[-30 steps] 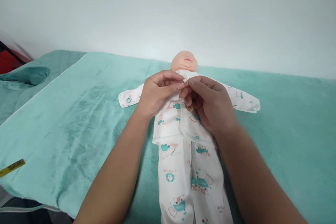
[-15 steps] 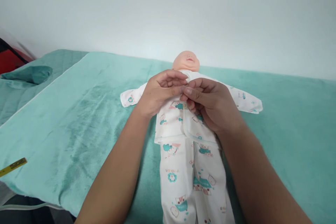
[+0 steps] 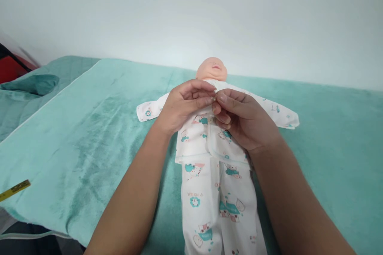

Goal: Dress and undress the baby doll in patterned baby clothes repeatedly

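A baby doll (image 3: 211,69) lies on its back, dressed in a white printed baby shirt (image 3: 194,139) and matching trousers (image 3: 202,203). Both sleeves stretch out to the sides. Over the upper chest, just below the collar, my left hand (image 3: 188,101) is closed, thumb and fingers at the shirt's front edge. My right hand (image 3: 242,113) pinches the front edge from the other side, thumb against forefinger. The fingertips of the two hands nearly meet. Whatever fastener lies between them is hidden by the fingers. Lower down, the shirt's front panels overlap.
A green plush cover (image 3: 98,135) spreads beneath the doll, up to a pale wall (image 3: 191,16). At the left edge lie a yellow strip with dark markings (image 3: 14,190) and a quilted green cloth (image 3: 68,67). Something red (image 3: 10,69) sits behind that.
My right thumb and fingers have shifted slightly to the right, and the left thumb tip has followed. Both hands stay at the same spot on the shirt's chest.
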### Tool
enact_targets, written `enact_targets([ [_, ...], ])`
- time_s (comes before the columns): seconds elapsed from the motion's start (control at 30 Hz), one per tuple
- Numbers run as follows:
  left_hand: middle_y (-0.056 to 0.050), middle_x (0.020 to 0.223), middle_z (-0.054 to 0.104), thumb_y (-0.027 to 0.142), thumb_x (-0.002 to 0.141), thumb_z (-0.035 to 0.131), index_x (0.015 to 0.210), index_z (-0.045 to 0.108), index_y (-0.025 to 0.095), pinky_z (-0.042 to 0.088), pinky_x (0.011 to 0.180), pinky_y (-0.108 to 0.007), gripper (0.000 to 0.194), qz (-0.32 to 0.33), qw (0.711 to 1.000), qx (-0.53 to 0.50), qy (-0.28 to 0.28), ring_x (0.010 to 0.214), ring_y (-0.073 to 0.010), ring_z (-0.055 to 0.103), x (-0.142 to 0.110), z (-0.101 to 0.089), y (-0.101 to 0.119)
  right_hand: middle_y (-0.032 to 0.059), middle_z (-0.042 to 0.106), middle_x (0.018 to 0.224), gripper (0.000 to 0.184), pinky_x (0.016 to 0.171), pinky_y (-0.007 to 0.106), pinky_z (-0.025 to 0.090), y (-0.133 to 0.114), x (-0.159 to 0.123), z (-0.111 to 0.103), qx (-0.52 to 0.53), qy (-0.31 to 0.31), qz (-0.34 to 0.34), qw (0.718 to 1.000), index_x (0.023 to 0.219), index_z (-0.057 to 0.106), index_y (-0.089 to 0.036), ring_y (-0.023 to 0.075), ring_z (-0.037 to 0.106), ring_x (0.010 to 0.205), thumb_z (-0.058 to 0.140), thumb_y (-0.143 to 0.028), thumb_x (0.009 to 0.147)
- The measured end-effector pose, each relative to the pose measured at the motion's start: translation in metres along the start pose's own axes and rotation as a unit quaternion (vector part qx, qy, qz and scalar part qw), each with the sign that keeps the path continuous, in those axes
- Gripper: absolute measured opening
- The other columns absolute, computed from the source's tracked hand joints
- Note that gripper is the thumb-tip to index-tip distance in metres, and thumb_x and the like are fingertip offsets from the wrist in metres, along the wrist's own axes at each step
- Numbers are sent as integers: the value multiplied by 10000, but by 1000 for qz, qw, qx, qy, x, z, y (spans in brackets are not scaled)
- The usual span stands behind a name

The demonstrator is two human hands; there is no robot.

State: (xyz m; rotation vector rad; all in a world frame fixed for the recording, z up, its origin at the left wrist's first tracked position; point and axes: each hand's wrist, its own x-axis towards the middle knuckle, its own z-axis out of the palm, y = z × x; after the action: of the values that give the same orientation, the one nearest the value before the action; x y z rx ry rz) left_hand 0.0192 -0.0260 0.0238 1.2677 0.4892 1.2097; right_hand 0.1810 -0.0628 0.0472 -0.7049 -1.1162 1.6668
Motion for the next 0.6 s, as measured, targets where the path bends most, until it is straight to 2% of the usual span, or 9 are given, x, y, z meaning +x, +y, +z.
enact_targets([
  [0.27, -2, 735, 689, 302, 723, 817, 928, 682, 197, 556, 768, -320, 267, 2, 1000, 2, -13, 785, -159, 698, 0, -1, 0, -24, 631, 670, 199, 429, 182, 387, 0, 0, 0, 2, 1, -5, 1000, 716, 655, -190, 49, 455, 486, 749, -333, 818],
  [0.6, -12, 822, 704, 290, 717, 818, 899, 690, 204, 569, 719, -315, 238, 10, 1000, 3, -12, 764, -153, 690, -1, 0, -1, -28, 625, 648, 190, 421, 171, 357, 1, -1, 1, 10, 22, -21, 999, 692, 661, -178, 36, 455, 481, 745, -288, 823],
])
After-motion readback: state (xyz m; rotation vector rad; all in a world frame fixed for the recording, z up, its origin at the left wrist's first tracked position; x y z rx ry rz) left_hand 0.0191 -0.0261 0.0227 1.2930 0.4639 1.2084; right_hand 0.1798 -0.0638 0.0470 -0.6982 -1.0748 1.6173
